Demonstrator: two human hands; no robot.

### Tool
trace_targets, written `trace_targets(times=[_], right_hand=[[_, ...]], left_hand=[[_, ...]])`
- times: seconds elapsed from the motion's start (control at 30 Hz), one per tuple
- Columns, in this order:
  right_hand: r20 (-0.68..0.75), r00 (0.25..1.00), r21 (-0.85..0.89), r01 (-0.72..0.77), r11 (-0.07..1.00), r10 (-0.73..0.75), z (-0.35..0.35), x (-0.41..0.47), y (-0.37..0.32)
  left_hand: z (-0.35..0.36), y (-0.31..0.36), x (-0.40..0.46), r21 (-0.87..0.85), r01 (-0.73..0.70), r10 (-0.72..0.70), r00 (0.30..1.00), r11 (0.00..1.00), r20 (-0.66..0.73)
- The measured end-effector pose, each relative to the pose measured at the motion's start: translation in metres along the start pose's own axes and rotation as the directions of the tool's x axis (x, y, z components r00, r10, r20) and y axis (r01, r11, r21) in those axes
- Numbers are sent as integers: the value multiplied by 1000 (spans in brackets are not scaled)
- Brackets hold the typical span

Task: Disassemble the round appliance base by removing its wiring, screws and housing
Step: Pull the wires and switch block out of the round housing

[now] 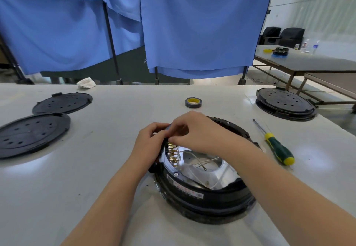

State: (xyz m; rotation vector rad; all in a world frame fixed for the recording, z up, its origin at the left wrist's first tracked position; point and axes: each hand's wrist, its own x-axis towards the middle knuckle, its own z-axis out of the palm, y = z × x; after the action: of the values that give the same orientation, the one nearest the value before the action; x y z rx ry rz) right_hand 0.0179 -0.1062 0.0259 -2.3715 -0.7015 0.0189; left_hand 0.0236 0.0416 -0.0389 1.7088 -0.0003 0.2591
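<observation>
Both hands (152, 139) (194, 130) pinch brass terminals (172, 154) inside the opened black base (208, 197) (white wires loose).

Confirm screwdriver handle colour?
Dark green with yellow bands, on the screwdriver right of the base; head view, the only one.

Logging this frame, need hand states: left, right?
Left hand: fingers curled, gripping the appliance base rim by the brass terminals.
Right hand: pinching something at those terminals; what exactly is hidden.

Glossy black plastic base (208, 197), shiny metal plate (221, 170), matt white table (96, 178)
</observation>
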Motion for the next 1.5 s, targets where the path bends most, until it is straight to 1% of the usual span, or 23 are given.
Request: trace_targets(times=[0.13,0.23,0.4,0.6,0.83,1.23,1.5], right_hand=[[11,999,28,-46,999,46,11,2,3],[-8,998,59,-62,996,62,14,0,8],[14,998,19,-54,998,54,15,-5,12],[61,997,53,-53,997,50,16,-9,13],[68,994,83,-94,992,89,13,-8,11],[96,992,71,-85,994,78,14,-7,9],[61,993,21,-105,994,104,14,-6,10]], left_hand=[[1,-1,2,3,-19,19,1000,1000,-7],[1,-2,4,-15,-23,23,1000,1000,-11],[2,-6,5,-8,-10,10,1000,1000,-13],[2,-9,7,-9,9,-9,1000,1000,-14],[2,-9,7,-4,4,-4,1000,1000,-13],[2,-8,7,24,-1,2,1000,1000,-9],[2,-6,6,23,-2,2,1000,1000,-9]])
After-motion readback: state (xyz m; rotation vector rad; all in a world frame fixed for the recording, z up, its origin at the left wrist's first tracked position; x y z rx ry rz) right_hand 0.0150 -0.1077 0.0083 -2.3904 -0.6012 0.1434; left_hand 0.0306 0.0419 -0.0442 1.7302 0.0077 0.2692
